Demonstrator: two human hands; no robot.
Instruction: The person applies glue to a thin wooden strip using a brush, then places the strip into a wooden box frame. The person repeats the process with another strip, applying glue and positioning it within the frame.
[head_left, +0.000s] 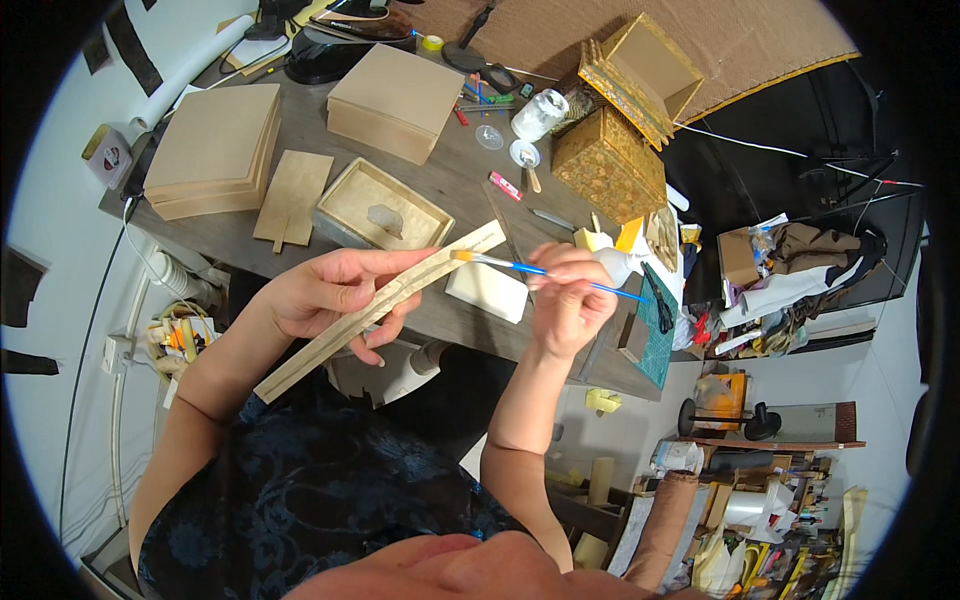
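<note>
My left hand (345, 292) holds a long, narrow beige strip (382, 304) that slants up to the right and bears small writing near its upper end. Between the fingers of my right hand (571, 300) is a slim blue paintbrush (529, 268), its orange-tan bristles at the upper part of the strip; whether they touch it, I cannot tell. Just beyond the strip stands an open beige box (337, 189) with a greyish patch on its inside. A white block (487, 294) lies on the table between my hands.
Stacked beige boards or boxes (217, 142) and a beige box (397, 97) stand at the back left. Farther right are a glass jar (540, 116), gold patterned boxes (611, 165), a pink-labelled stick (505, 186), and black scissors (658, 300) on a green cutting mat (651, 352).
</note>
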